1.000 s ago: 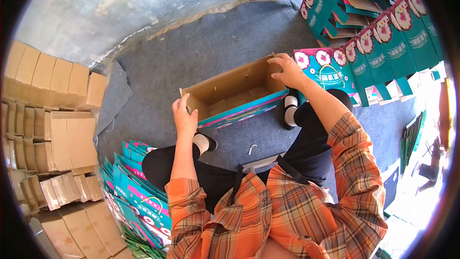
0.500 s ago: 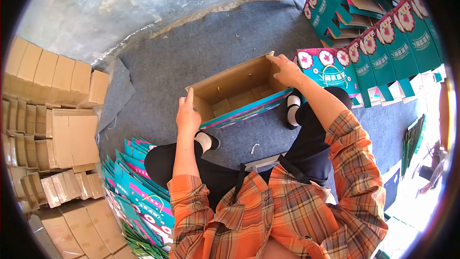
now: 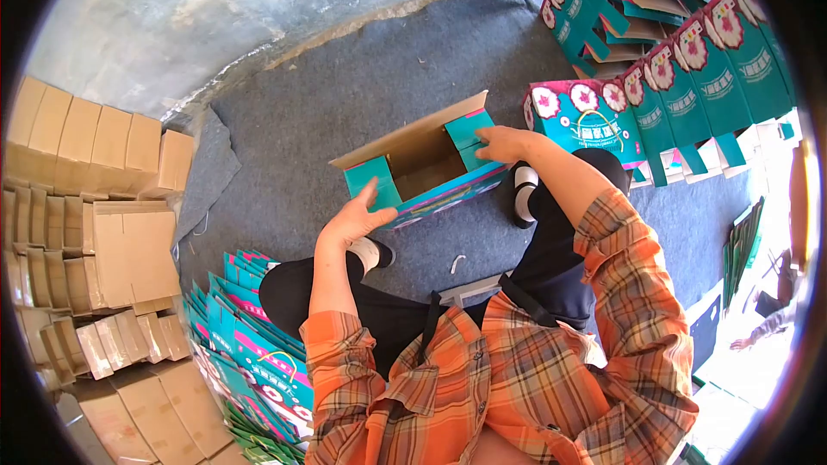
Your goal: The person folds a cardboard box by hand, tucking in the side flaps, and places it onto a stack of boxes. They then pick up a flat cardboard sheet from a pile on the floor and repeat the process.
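Between my feet on the grey carpet stands a teal printed carton with a brown inside. Its two short end flaps are folded inward, and the long far flap stands up. My left hand is at the left end flap, thumb and forefinger apart. At the other end my right hand rests its fingers on the right end flap. Neither hand grips anything.
Brown cardboard boxes are stacked at the left. Flat teal cartons lie beside my left leg. Rows of made-up teal cartons stand at the right. A concrete wall bounds the far side.
Both end flaps of the carton have been folded inward, showing their teal outsides. My hands have moved from the upper corners onto these flaps, and the left hand's fingers have spread.
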{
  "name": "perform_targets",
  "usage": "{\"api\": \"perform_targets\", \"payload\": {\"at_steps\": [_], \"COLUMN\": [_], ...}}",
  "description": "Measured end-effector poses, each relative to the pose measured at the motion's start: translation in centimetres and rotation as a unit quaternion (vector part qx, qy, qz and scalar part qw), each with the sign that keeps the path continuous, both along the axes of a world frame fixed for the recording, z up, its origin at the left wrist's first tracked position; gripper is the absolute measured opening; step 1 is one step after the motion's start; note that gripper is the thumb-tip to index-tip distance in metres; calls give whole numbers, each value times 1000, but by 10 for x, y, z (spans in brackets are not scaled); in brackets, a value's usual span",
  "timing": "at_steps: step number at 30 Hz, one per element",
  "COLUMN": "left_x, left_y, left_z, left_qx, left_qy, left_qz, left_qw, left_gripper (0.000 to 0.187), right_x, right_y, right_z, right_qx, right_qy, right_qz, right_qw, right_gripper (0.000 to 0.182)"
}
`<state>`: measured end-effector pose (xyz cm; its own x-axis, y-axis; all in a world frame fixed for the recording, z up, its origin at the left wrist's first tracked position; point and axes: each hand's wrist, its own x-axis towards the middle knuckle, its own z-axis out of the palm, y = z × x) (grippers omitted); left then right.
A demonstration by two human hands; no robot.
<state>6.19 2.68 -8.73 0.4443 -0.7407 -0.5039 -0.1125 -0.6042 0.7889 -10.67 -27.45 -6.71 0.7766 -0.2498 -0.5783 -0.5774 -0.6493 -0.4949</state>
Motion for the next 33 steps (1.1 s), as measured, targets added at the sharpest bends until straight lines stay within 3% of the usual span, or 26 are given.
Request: {"api": "perform_targets", "payload": {"at_steps": [1, 2, 5, 7, 11, 14, 16, 20, 22, 25, 27, 28, 30, 33], "left_x": [2, 0, 0, 4, 2, -4, -14, -23, -26, -50, -51, -50, -51, -50], "left_y": [2, 0, -8, -13, -20, -24, -28, -25, -24, -24, -26, -28, -33, -38], "left_z": [-4, 0, 9, 10, 6, 11, 15, -10, -16, -6, -11, -15, -12, -5], "left_qx": [11, 12, 22, 72, 116, 143, 180, 139, 44, 93, 103, 110, 115, 144], "left_qy": [-64, -64, -49, -116, -224, -304, -365, -456, -551, -473, -472, -481, -489, -467], "left_qz": [-83, -83, -18, 8, 14, 21, 34, 18, -73, -129, -143, -141, -142, -139], "left_qw": [994, 994, 998, 991, 968, 942, 913, 879, 830, 867, 864, 859, 853, 861], "left_gripper": [98, 98, 92, 83, 79, 75, 73, 77, 85, 90, 91, 91, 90, 89], "right_x": [0, 0, 4, 9, 2, -3, -6, -6, -9, -15, -16, -16, -13, -11], "right_y": [2, 0, -8, -8, 9, 23, 29, 48, 62, 69, 68, 67, 65, 63], "right_z": [4, -3, -25, -26, -3, 6, 10, -19, -28, -50, -61, -67, -67, -59], "right_qx": [10, 11, -61, -91, -133, -200, -324, -368, -376, -405, -390, -389, -392, -387], "right_qy": [31, 30, -50, -88, -97, -154, -161, -147, -162, -184, -215, -215, -237, -205], "right_qz": [0, -1, 19, -72, -81, -26, 79, 118, 109, 101, 84, 80, 84, 104], "right_qw": [999, 999, 997, 989, 983, 967, 929, 910, 906, 890, 891, 892, 885, 893], "right_gripper": [55, 55, 58, 57, 56, 49, 44, 52, 51, 47, 69, 69, 40, 34]}}
